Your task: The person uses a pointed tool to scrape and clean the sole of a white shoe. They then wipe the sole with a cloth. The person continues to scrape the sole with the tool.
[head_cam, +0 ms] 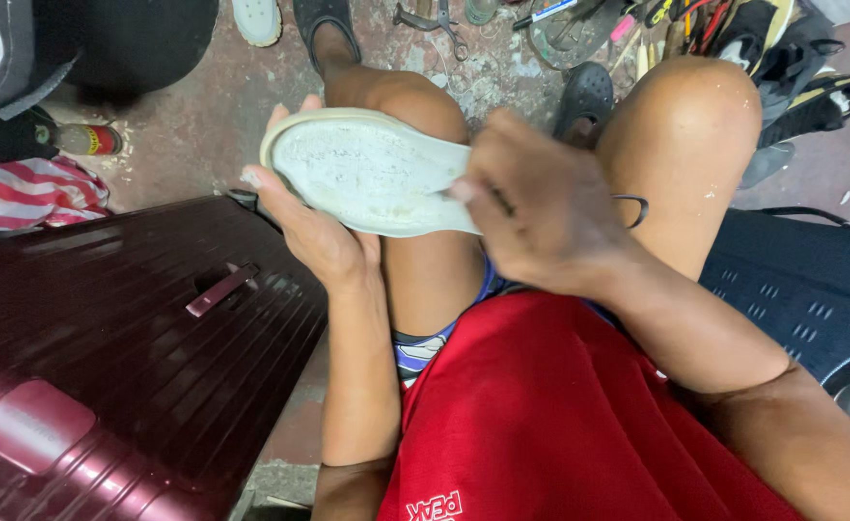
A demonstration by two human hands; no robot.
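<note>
We see a pale, off-white rubber shoe sole (372, 174), flat and oval, with a raised rim and a chalky, scuffed inner face turned up toward us. It sits above the bare knees, in front of the red cloth shirt (550, 415). Its long axis runs roughly left to right, tilting slightly downward to the right; the rounded end points left and the other end is hidden behind the right hand.

The left hand (314, 232) cups the sole from below, fingers curled round the far rim and thumb on the near edge, so its grip is closed on the sole. The right hand (541, 207) covers the sole's right end, fingers bunched and pressed onto its upper face; we cannot tell whether it pinches something small there or only the sole itself. A thin dark loop shows just right of that hand.

Left of the sole lies a dark maroon hard-shell suitcase (107, 357), ribbed and glossy, with a recessed handle. Beyond the sole, on the stained concrete floor (193, 135), lie metal pliers (435, 21), a clutter of small tools, a black clog (584, 96) and a red-and-white striped cloth (25, 193). Right of the sole is a dark blue plastic seat (801, 289) with slotted holes.
</note>
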